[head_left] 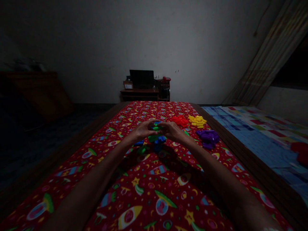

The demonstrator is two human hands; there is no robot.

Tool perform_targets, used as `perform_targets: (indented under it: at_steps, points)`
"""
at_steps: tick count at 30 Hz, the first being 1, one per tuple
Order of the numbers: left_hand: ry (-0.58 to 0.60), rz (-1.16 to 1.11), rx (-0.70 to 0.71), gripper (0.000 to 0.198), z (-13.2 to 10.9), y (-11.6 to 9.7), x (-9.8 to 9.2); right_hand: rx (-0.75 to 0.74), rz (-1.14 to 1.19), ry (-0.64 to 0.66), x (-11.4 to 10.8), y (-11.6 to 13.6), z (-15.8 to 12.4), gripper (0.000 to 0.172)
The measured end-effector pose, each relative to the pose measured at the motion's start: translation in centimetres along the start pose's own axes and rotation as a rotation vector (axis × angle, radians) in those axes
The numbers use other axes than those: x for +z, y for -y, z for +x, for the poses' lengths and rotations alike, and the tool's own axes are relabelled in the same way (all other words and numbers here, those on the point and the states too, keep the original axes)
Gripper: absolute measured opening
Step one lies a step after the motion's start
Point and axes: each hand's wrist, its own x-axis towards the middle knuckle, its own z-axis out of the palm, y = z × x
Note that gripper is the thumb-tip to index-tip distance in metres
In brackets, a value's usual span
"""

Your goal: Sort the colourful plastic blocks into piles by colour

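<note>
Small plastic toy pieces lie in the middle of the red patterned cloth. My left hand [143,129] curls in from the left, thumb and fingers closed about a bright green toy piece [156,128]. From the right, my right hand [170,129] meets it with bent fingers at the same piece; its fingertips are dim and partly hidden. Just below the hands are blue toy pieces [159,141], with more green toy pieces [143,149] to their left. A bit of blue also shows above, between the fingers.
Right of my hands sit piles of red pieces [180,121], yellow pieces [197,121] and purple pieces [209,138]. The cloth [158,199] covers a long table. A bed with blue sheets [243,138] stands at the right, a desk with a monitor [141,79] by the far wall.
</note>
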Motion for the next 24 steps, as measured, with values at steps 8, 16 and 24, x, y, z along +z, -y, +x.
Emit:
perform_targets:
  at_steps: [8,16,24]
  points:
    - [-0.105,0.021,-0.089,0.066,0.1,-0.2,-0.3,0.364,-0.051,0.027,-5.2,-5.4,-0.8,0.022]
    - [-0.142,0.025,-0.090,0.062,0.0,-0.5,-0.5,0.539,-0.275,0.217,-6.1,-9.4,-1.9,0.014]
    - [-0.206,-0.019,-0.035,0.051,-0.5,-1.5,0.7,0.219,-0.139,-0.006,-4.7,-4.7,-0.6,0.030]
